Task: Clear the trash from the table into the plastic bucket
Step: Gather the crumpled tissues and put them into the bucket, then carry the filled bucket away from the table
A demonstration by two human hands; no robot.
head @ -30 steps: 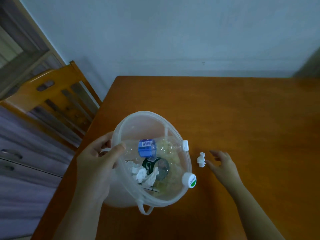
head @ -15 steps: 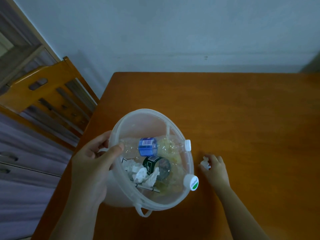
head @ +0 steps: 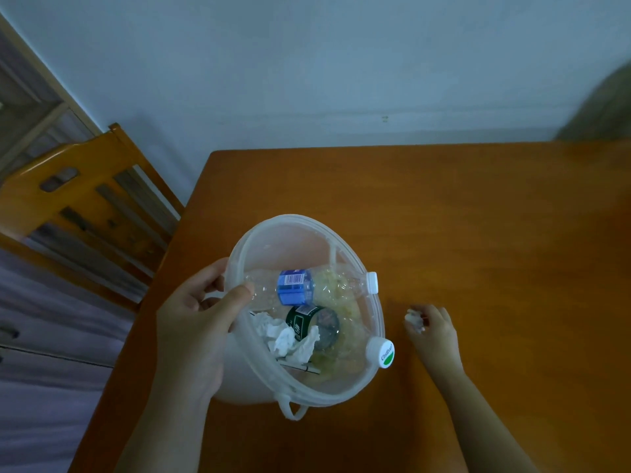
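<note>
my right hand is on the table, just beside the bucket. my fingers curl around a small white paper wad, soft and crumpled. my left hand holds the bucket's rim, thumb hooked inside. the bucket is round, thin, see-through plastic and tips toward me. inside lie a clear crinkly bottle with a blue label, a dark green can and a scrunched tissue. the table is smooth orange wood.
</note>
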